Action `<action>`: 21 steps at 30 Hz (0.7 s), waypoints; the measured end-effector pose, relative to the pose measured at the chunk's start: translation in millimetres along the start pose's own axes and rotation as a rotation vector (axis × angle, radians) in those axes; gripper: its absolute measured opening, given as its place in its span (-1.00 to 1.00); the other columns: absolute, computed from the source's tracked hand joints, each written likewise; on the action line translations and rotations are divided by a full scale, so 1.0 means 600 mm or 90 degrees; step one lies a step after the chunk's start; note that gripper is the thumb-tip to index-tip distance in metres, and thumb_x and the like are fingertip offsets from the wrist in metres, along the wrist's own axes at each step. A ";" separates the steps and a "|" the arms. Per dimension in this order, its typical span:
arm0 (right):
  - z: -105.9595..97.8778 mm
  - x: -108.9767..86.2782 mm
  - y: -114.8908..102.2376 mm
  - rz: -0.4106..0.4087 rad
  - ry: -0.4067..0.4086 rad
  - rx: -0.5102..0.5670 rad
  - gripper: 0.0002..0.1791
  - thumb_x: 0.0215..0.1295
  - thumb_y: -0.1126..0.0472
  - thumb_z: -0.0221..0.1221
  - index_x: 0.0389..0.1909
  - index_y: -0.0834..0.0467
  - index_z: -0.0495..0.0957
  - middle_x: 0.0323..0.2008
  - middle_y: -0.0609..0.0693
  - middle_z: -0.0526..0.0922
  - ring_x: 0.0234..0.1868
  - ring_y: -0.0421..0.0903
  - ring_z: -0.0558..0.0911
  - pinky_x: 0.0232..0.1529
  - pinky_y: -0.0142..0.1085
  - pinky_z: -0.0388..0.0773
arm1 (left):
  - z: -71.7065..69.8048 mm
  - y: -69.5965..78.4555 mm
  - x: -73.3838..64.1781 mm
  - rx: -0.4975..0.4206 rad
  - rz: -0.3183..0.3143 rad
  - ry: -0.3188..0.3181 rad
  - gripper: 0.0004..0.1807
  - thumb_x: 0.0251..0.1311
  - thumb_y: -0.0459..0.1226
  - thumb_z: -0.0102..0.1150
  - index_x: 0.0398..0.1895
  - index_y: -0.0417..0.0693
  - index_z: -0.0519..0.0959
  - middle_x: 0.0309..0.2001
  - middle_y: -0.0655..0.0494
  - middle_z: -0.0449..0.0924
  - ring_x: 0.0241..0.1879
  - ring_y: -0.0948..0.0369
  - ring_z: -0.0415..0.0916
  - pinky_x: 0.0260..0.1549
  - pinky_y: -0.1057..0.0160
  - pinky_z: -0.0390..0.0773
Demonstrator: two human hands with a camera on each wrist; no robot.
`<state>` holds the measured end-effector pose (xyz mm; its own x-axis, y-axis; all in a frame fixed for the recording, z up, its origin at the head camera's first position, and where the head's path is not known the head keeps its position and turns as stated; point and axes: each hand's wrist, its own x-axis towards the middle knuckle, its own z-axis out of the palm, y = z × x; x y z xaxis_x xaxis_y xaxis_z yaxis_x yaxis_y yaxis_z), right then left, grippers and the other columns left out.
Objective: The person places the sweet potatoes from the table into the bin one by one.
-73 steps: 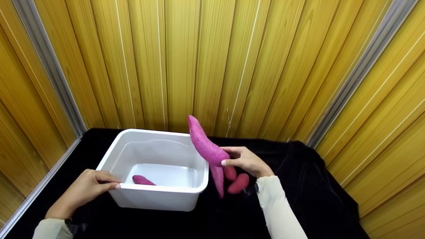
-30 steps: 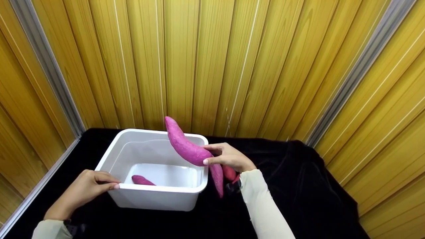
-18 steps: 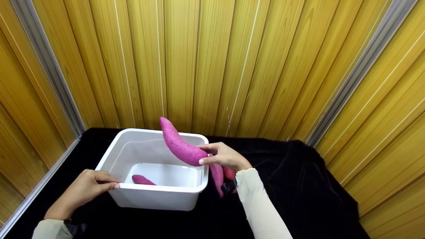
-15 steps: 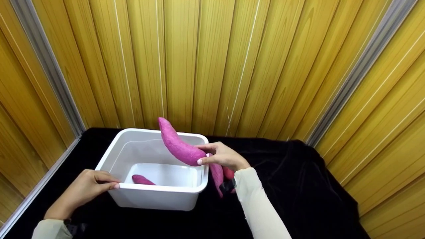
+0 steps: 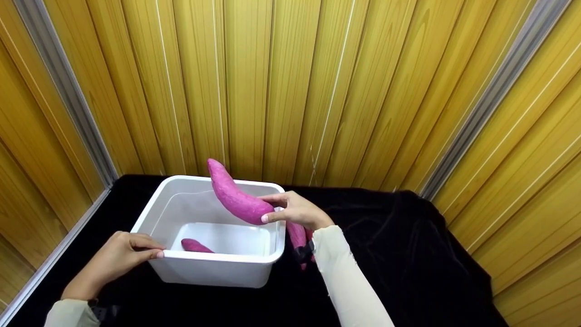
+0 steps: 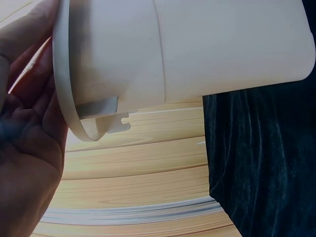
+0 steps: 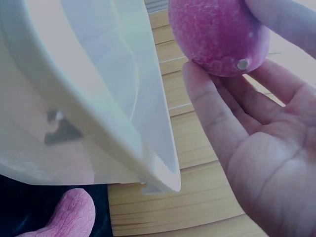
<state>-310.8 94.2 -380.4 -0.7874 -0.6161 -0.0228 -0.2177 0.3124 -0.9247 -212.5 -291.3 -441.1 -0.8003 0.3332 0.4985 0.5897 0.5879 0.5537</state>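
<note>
A large purple sweet potato point(image 5: 238, 200) is held up over the white plastic tub point(image 5: 218, 258), its narrow end pointing up and to the left. My right hand point(image 5: 297, 211) grips its blunt lower end between thumb and fingers, above the tub's right rim. In the right wrist view that blunt end point(image 7: 217, 34) shows close, with a pale spot on it. On the left, my left hand point(image 5: 120, 254) pinches the tub's near left rim; the left wrist view shows its fingers at the rim point(image 6: 64, 74). Inside the tub lies a smaller sweet potato point(image 5: 195, 245), partly hidden by the near wall.
Right of the tub, another purple sweet potato point(image 5: 297, 236) lies on the black cloth point(image 5: 408, 254), partly covered by my right wrist. A reddish piece peeks out beside it. Yellow wood-patterned panels point(image 5: 290, 91) stand behind and at both sides.
My right hand has carried the large sweet potato leftward from beside the tub's right rim to over the tub. My left hand has stayed on the rim.
</note>
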 end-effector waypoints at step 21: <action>0.015 0.018 -0.005 0.028 0.000 -0.028 -0.39 0.06 0.15 0.40 0.20 0.03 0.53 0.12 -0.05 0.62 0.12 -0.16 0.54 0.26 -0.19 0.35 | 0.009 0.003 0.012 -0.005 -0.001 -0.008 -0.90 -0.11 -0.35 0.47 -0.46 -0.05 0.77 -0.46 0.07 0.75 -0.38 0.57 0.51 -0.45 0.63 0.45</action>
<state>-313.2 80.1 -381.1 -0.7967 -0.6011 -0.0635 -0.2078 0.3709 -0.9051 -217.9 -283.8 -440.4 -0.8022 0.3422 0.4893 0.5897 0.5824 0.5595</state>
